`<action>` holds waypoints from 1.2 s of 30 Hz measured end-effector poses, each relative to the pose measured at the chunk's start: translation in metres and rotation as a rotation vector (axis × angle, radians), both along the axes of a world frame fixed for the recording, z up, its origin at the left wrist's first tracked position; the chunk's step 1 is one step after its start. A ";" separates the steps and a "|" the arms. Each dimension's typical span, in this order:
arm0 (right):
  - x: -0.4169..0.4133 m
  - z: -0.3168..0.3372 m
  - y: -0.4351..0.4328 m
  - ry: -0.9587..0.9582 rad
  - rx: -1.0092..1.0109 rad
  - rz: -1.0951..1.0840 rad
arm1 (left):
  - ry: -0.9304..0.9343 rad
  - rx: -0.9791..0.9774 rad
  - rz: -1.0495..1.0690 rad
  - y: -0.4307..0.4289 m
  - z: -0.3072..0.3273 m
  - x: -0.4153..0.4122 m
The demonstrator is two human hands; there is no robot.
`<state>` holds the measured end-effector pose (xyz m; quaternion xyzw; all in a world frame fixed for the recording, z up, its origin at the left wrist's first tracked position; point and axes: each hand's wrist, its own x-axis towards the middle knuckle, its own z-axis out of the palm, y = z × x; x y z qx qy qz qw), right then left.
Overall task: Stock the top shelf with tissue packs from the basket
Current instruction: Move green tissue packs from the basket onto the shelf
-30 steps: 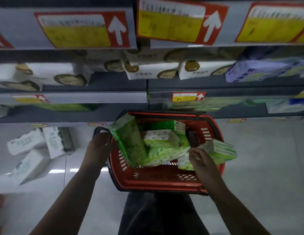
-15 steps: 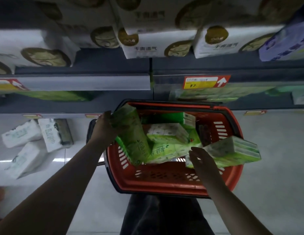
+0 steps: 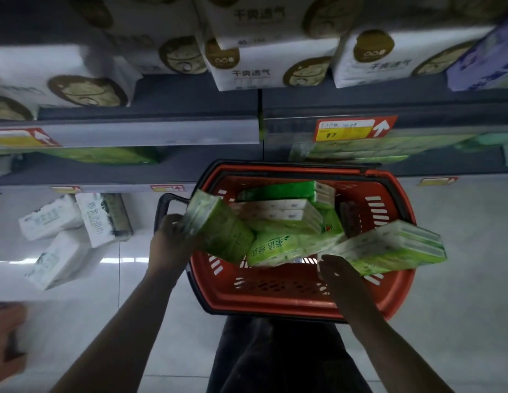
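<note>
Red plastic forms the basket, which sits low in front of the person, its far rim close under a grey shelf edge. A black handle sticks out at its left side.

The left hand grips a tilted tissue pack, green-wrapped, at the basket's left rim, with the fingers wrapped round the pack's near end. The right hand holds a second tissue pack, also green, by its near left corner. This pack lies nearly flat over the basket's right rim and reaches out past it.

Several more green tissue packs lie heaped inside the basket between the two hands, one with its printed face turned up.

On the shelves above stand white packs with gold ovals, and a purple pack sits at the right edge. A red and yellow price tag with a white arrow hangs on a shelf lip, with flat green packs on the shelf behind it. White tissue packs lie in a loose group low at the left. Dark trousers show below the basket.
</note>
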<state>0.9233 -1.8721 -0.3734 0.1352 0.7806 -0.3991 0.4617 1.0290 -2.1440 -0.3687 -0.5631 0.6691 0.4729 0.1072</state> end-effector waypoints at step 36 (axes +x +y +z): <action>-0.028 0.067 0.055 0.127 -0.404 -0.408 | 0.546 0.530 0.378 0.072 0.082 0.010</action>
